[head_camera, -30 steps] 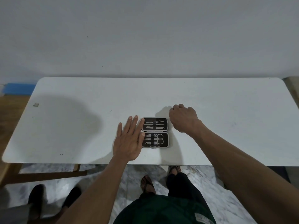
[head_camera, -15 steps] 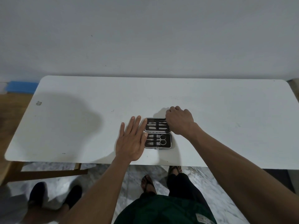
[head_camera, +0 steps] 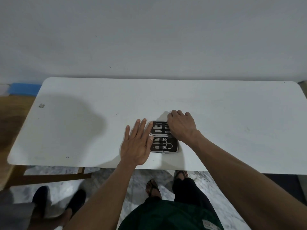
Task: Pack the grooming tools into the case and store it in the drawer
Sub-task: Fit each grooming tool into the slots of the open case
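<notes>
The right hand (head_camera: pixel 181 126) curls its fingers over the far right corner of the open manicure case (head_camera: pixel 163 136); what they grip cannot be told. The left hand (head_camera: pixel 137 144) lies flat, fingers spread, touching the case's left edge. The case lies near the white table's (head_camera: pixel 83 122) near edge, tools strapped inside.

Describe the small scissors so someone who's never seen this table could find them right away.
On the white table, near its front edge, lies an open black case between the left hand and right hand. In the case's near half, the scissors are the only tool with round finger loops.
</notes>
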